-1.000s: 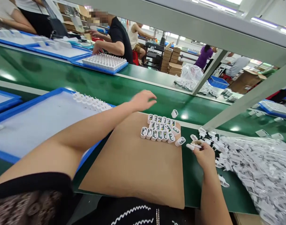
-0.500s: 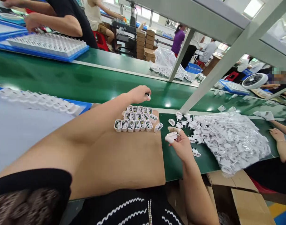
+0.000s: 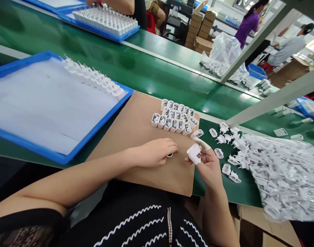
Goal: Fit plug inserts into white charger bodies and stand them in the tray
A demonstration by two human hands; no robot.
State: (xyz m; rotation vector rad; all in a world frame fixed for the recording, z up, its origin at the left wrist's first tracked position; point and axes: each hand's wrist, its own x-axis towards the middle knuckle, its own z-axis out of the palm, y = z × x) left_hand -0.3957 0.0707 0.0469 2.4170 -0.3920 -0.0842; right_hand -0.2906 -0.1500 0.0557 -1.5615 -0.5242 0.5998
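My left hand is low over a brown cardboard sheet, fingers curled round a charger housing that is mostly hidden beneath them. My right hand, with a white cover on one finger, pinches a white plug cover near the sheet's right edge; whether it holds more than one piece I cannot tell. Beyond both hands, white charger housings with circuit boards inside stand open side up in three rows. One housing sits tilted apart from them. Loose white plug covers with pins lie to the right.
A clear plastic bag full of plug covers lies at the right. On the left is a blue-rimmed tray with a row of white pieces. A slanted metal post rises behind the bag. Co-workers sit across the green bench.
My left hand has come back from beyond the rows towards my body, with a charger housing in it. My right hand has turned the plug cover. The view has shifted, showing more of the left tray.
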